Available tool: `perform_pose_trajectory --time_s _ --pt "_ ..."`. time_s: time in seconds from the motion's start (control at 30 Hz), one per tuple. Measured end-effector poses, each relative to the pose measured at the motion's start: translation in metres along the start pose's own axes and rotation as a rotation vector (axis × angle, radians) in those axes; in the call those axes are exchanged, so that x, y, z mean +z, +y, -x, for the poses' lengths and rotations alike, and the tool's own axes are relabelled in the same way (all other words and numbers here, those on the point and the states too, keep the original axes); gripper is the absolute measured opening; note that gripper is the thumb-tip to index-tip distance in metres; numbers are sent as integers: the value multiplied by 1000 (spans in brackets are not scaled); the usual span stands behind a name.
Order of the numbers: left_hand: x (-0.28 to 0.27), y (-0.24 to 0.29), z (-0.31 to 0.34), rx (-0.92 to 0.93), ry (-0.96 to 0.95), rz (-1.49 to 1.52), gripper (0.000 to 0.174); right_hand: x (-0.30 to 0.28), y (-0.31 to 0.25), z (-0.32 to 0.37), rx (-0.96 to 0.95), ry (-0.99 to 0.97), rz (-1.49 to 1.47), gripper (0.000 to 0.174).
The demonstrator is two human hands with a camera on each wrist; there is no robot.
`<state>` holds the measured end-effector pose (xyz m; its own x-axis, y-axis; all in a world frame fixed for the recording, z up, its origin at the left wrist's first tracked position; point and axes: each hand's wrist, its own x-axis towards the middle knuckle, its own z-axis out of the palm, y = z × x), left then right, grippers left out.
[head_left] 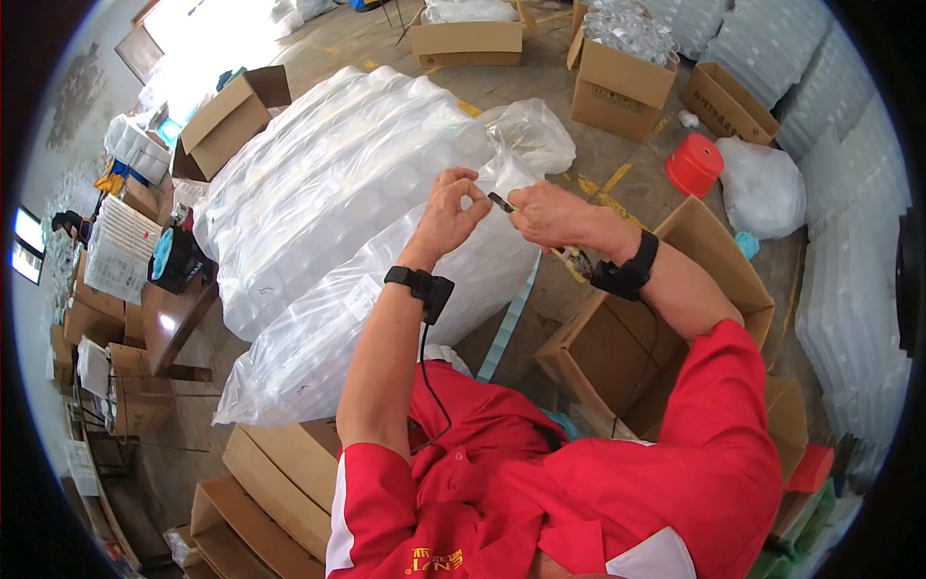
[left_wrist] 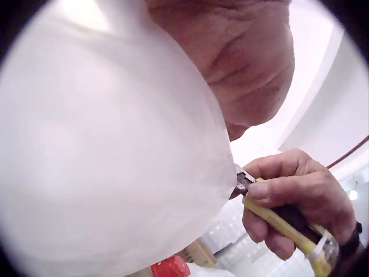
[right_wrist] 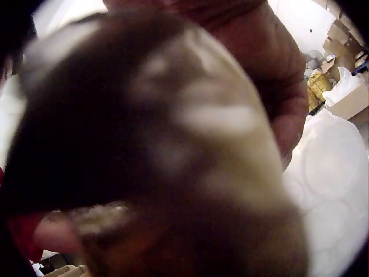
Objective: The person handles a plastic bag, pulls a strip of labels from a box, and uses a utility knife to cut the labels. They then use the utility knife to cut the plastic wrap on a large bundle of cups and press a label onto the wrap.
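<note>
My right hand (head_left: 558,214) grips a yellow-and-black utility knife (left_wrist: 282,219), its front end pointing toward my left hand (head_left: 451,214). The left fingers are curled, thumb and forefinger close together, pinching at the clear plastic bag (head_left: 415,280). In the left wrist view white plastic film (left_wrist: 115,156) bulges across most of the picture and hides the fingertips; the knife's front end is right at its edge. Rows of round, translucent white containers fill the bag below both hands. The knife's rear end blurs large across the right wrist view.
An open cardboard box (head_left: 617,357) stands at my right, and flattened cardboard (head_left: 280,482) lies at lower left. A red stool or tub (head_left: 694,164) and a white bag (head_left: 762,188) are on the floor. Stacked wrapped goods (head_left: 849,270) line the right side; a wooden table (head_left: 178,314) is left.
</note>
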<state>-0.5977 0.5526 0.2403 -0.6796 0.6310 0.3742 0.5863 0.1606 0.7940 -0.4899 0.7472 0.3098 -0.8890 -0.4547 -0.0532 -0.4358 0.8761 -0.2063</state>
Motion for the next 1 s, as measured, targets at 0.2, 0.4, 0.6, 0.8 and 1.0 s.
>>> perform_pose_trajectory --time_s 0.2,0.4,0.6,0.8,1.0 --pt "0 11 -6 -163 -116 -258 18 -15 -17 -1 377 -4 -459 23" --pt "5 20 -12 -271 -118 -275 17 -8 -7 1 215 69 -335 28" --pt "-3 19 -5 -293 -183 -149 17 -4 -9 7 191 108 -292 29" --pt "0 15 3 -259 -66 -55 17 5 -7 8 99 132 -166 29" --pt "0 15 11 -183 -22 -104 15 -2 -20 6 235 14 -231 28"
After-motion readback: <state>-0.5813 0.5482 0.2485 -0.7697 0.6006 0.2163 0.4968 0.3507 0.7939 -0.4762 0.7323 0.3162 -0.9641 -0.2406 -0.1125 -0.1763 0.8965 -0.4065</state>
